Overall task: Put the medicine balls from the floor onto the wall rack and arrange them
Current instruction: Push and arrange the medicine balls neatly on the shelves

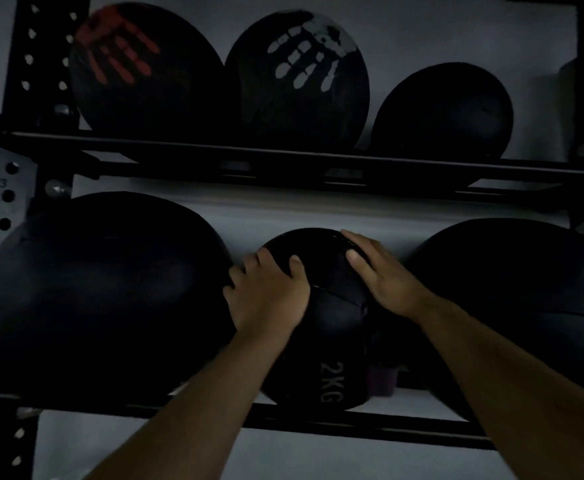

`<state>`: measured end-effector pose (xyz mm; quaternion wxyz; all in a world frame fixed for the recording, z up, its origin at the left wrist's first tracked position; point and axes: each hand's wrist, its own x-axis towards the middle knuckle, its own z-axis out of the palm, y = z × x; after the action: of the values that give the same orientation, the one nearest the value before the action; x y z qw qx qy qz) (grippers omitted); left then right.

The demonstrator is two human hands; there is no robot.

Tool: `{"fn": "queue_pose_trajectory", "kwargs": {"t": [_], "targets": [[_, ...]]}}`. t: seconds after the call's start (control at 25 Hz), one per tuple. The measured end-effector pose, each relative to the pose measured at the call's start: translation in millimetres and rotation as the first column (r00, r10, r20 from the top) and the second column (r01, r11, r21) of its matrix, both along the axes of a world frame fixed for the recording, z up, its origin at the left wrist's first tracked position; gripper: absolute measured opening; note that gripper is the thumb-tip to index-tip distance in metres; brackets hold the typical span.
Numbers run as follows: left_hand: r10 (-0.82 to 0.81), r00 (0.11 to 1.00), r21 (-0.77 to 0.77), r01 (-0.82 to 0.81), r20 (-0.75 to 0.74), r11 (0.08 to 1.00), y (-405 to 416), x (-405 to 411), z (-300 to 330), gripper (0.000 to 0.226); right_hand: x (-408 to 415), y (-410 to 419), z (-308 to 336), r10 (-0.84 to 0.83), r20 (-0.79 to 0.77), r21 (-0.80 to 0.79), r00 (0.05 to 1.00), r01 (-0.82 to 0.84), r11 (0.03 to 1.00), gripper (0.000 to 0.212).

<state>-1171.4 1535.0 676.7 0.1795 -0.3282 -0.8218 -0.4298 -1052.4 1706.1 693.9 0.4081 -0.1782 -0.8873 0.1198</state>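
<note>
Head view: dim, looking at a black wall rack (283, 157) with two shelves.
2KG ball (321, 327): on the lower shelf, between a big left ball (103, 292) and a big right ball (512, 296).
Left hand (270, 299): fingers curled over the ball's upper left.
Right hand (380, 275): fingers straight, pressed flat on its upper right.
Upper shelf: red-handprint ball (138, 71), white-handprint ball (297, 84), plain smaller ball (443, 112).

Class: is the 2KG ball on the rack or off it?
On: the 2KG ball sits on the lower rail, between two bigger balls, with the left hand and right hand resting on top.
</note>
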Motion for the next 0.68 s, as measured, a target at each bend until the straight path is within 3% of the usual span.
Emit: {"fn": "queue_pose_trajectory", "kwargs": {"t": [0.08, 0.2, 0.28, 0.4, 0.56, 0.68], "targets": [[0.058, 0.998, 0.043, -0.057, -0.036, 0.997, -6.0, -2.9, -6.3, 0.062, 0.3, -3.4, 14.5, -0.043, 0.15, -0.03, 0.988, 0.048, 0.998, 0.075], [-0.126, 0.989, 0.253, 0.104, 0.075, 0.962, -5.3, -33.1, 14.9, 0.051, -26.3, -50.2, 4.0, -0.259, -0.022, -0.14, 0.966, 0.253, 0.957, 0.061], [-0.309, 0.949, 0.225, 0.288, 0.061, 0.931, 2.7, -43.1, 25.8, 0.056, -41.5, -96.2, -25.7, -0.375, -0.134, -0.179, 0.917, 0.35, 0.92, 0.066], [-0.433, 0.897, 0.151, 0.417, 0.089, 0.896, 15.6, -47.9, 31.3, 0.055, -52.9, -108.5, -58.4, -0.332, -0.25, -0.065, 0.91, 0.326, 0.943, 0.068], [-0.227, 0.971, 0.101, 0.22, 0.071, 0.97, 10.7, -45.5, 26.8, 0.058, -40.0, -59.7, -40.1, -0.216, -0.273, 0.073, 0.937, 0.244, 0.967, 0.07], [-0.027, 1.0, 0.082, 0.026, 0.014, 0.996, 5.3, -19.6, 5.2, 0.056, -14.5, -5.2, -13.8, 0.097, -0.096, 0.182, 0.991, -0.079, 0.98, 0.06]]}}
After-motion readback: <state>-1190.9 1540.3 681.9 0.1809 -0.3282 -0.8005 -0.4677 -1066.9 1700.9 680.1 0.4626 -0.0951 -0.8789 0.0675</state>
